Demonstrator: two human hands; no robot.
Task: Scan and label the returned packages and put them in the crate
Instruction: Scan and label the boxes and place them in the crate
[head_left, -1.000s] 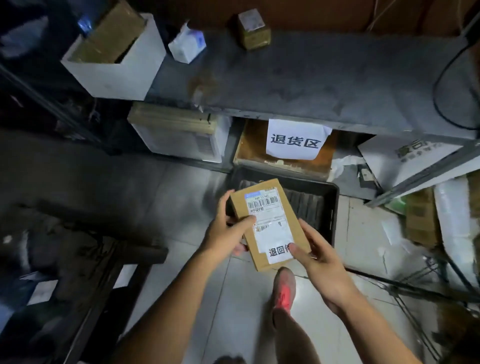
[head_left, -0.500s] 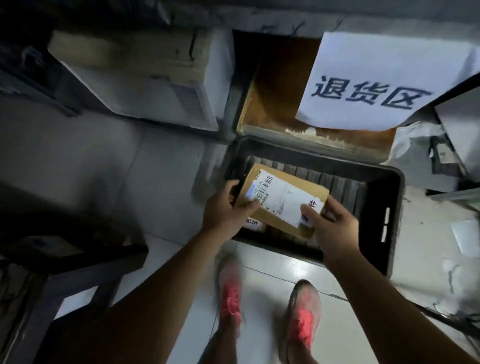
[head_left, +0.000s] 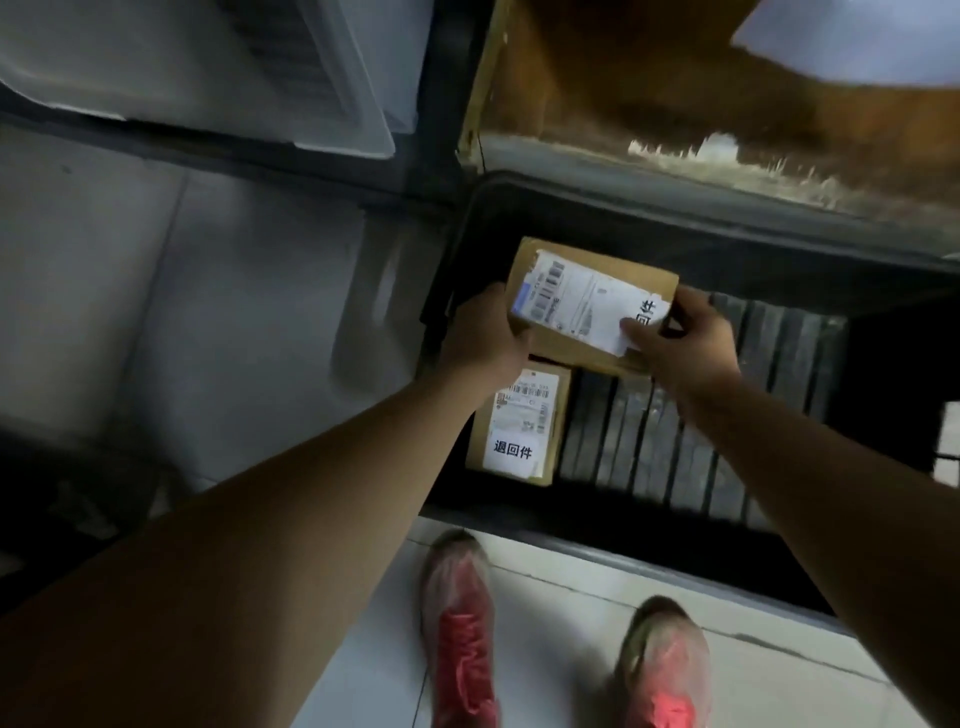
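Left hand (head_left: 485, 340), right hand (head_left: 688, 348) hold package (head_left: 576, 306) lower, inside crate (head_left: 753, 249)

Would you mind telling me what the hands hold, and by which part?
A cardboard package: the left hand grips its left end, the right hand its right end.

Dim overall, nearly black inside the crate (head_left: 623, 540), brightest on the white label (head_left: 576, 306) of the held package (head_left: 587, 348). Smeared by motion blur throughout, worst along the top edge. Stretched at the borders by the wide lens, with a faint red glow on the shoes (head_left: 462, 639).
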